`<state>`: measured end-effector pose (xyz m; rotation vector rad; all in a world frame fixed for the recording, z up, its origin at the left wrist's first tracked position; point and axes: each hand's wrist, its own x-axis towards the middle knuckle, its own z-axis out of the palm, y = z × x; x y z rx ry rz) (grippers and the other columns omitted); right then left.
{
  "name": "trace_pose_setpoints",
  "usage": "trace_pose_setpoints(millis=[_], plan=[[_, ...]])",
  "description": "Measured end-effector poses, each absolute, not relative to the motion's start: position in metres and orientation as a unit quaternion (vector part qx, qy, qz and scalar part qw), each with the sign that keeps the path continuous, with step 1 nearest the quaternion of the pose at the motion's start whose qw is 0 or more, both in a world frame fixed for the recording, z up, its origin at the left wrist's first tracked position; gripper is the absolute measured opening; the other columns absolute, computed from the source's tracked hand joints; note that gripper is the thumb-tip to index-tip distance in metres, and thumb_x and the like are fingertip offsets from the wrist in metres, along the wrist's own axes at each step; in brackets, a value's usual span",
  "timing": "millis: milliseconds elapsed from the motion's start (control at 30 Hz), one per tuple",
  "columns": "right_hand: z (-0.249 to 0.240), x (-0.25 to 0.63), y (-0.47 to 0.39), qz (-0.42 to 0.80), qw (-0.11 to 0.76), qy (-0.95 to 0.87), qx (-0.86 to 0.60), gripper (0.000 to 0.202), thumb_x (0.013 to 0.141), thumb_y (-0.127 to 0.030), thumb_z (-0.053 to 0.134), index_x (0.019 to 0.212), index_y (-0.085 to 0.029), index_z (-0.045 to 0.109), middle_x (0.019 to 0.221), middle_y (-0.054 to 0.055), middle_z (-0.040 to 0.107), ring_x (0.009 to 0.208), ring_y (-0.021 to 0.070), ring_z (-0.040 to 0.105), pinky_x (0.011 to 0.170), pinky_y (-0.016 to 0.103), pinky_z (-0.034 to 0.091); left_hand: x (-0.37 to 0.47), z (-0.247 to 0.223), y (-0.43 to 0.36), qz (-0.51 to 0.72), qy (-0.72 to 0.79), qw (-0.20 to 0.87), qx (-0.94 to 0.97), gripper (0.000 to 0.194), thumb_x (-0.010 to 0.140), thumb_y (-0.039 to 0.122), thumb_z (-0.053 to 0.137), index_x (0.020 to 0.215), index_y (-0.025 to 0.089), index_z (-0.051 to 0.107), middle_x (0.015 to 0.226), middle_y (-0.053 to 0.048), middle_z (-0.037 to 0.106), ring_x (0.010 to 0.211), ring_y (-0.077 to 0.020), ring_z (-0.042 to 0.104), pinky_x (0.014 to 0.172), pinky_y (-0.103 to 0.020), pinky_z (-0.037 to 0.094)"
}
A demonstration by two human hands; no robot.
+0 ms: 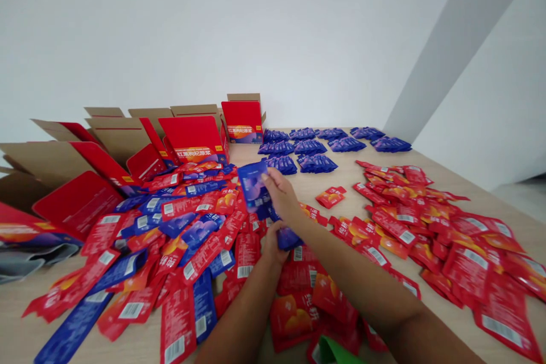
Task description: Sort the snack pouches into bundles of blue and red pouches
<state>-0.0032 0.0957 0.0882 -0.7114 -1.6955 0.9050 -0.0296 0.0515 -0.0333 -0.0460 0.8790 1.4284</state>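
The right hand [282, 196] pinches a blue pouch [255, 186] between its fingers, while the left hand [274, 245] closes its fingers around blue pouches [288, 238] just below, over the middle of the table [311, 182]. Loose red and blue pouches [205, 256] lie to the left, near open red boxes [194, 139], with blue stacks [318, 163] at the far side.

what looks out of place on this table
Blue packets lie jumbled among red packets in the pile on the left, whereas the blue bundles at the back are neatly grouped. I see no obvious spill or damage.
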Motion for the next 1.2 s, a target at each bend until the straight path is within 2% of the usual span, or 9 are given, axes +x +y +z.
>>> trace_pose_setpoints(millis=[67, 200, 300, 400, 533, 667, 933, 1067, 1200], plan=[[0.077, 0.03, 0.108, 0.396, 0.503, -0.681, -0.355, 0.025, 0.088, -0.036, 0.039, 0.07, -0.021, 0.048, 0.065, -0.004, 0.048, 0.065, 0.0129, 0.047, 0.062, 0.023, 0.038, -0.029, -0.03, 0.053, 0.618, 0.403, 0.675, -0.007, 0.016, 0.069, 0.013, 0.059, 0.085, 0.01, 0.062, 0.066, -0.004, 0.065, 0.053, -0.0164, 0.06, 0.054, -0.03, 0.051], [0.047, 0.074, 0.121, 0.424, 0.419, -0.676, -0.433, 0.027, 0.083, -0.037, 0.043, 0.062, -0.021, 0.047, 0.056, -0.005, 0.044, 0.058, 0.0125, 0.043, 0.056, 0.024, 0.035, -0.029, -0.024, 0.054, 0.598, 0.4, 0.694, 0.042, 0.013, 0.059, 0.012, 0.057, 0.071, 0.01, 0.061, 0.057, -0.004, 0.065, 0.045, -0.0165, 0.058, 0.047, -0.029, 0.049], [0.032, 0.09, 0.122, 0.466, 0.384, -0.64, -0.475, 0.01, 0.076, -0.029, 0.048, 0.075, -0.021, 0.054, 0.054, -0.006, 0.048, 0.051, 0.0117, 0.043, 0.051, 0.023, 0.034, -0.029, -0.023, 0.054, 0.6, 0.393, 0.695, 0.053, 0.016, 0.057, 0.012, 0.056, 0.072, 0.011, 0.061, 0.057, -0.004, 0.065, 0.044, -0.0163, 0.058, 0.047, -0.03, 0.05], [0.027, 0.097, 0.121, 0.516, 0.392, -0.601, -0.468, 0.032, 0.071, -0.024, 0.049, 0.103, -0.021, 0.053, 0.053, -0.009, 0.052, 0.046, 0.0111, 0.044, 0.045, 0.021, 0.032, -0.029, -0.024, 0.054, 0.598, 0.391, 0.697, 0.063, 0.019, 0.057, 0.013, 0.057, 0.075, 0.011, 0.062, 0.061, -0.005, 0.066, 0.047, -0.0174, 0.059, 0.049, -0.031, 0.051], [0.028, 0.102, 0.118, 0.523, 0.391, -0.608, -0.45, 0.025, 0.077, -0.021, 0.041, 0.094, -0.018, 0.058, 0.067, -0.002, 0.063, 0.059, 0.0132, 0.057, 0.055, 0.024, 0.043, -0.029, -0.025, 0.054, 0.61, 0.387, 0.688, 0.069, 0.021, 0.055, 0.013, 0.059, 0.075, 0.011, 0.062, 0.062, -0.004, 0.066, 0.048, -0.0162, 0.06, 0.052, -0.03, 0.051], [0.034, 0.105, 0.107, 0.341, 0.329, -0.753, -0.457, 0.024, 0.081, -0.017, 0.045, 0.101, -0.018, 0.058, 0.091, 0.004, 0.068, 0.082, 0.0159, 0.062, 0.072, 0.027, 0.046, -0.029, -0.029, 0.056, 0.627, 0.401, 0.665, 0.058, 0.021, 0.052, 0.013, 0.062, 0.073, 0.014, 0.059, 0.057, -0.001, 0.064, 0.046, -0.015, 0.058, 0.049, -0.028, 0.049], [0.078, 0.1, 0.089, -0.074, 0.218, -0.867, -0.443, 0.018, 0.086, -0.019, 0.048, 0.082, -0.016, 0.065, 0.087, 0.011, 0.058, 0.089, 0.0241, 0.049, 0.079, 0.035, 0.041, -0.025, -0.026, 0.055, 0.662, 0.407, 0.627, 0.055, 0.032, 0.051, 0.01, 0.065, 0.081, 0.016, 0.057, 0.062, 0.002, 0.065, 0.047, -0.0138, 0.059, 0.051, -0.027, 0.05], [0.08, 0.084, 0.08, -0.088, 0.154, -0.881, -0.438, 0.015, 0.082, -0.017, 0.048, 0.086, -0.013, 0.063, 0.088, 0.014, 0.058, 0.089, 0.0258, 0.049, 0.079, 0.037, 0.04, -0.022, -0.023, 0.055, 0.686, 0.399, 0.605, 0.059, 0.032, 0.052, 0.008, 0.065, 0.081, 0.017, 0.058, 0.062, 0.003, 0.065, 0.048, -0.0123, 0.059, 0.052, -0.024, 0.049], [0.062, 0.065, 0.074, -0.038, 0.14, -0.886, -0.441, 0.013, 0.081, -0.021, 0.05, 0.086, -0.015, 0.061, 0.092, 0.012, 0.06, 0.09, 0.0257, 0.05, 0.077, 0.037, 0.04, -0.023, -0.024, 0.055, 0.684, 0.386, 0.619, 0.021, 0.014, 0.06, 0.011, 0.062, 0.072, 0.017, 0.058, 0.06, 0.003, 0.065, 0.05, -0.0109, 0.06, 0.054, -0.021, 0.049]])
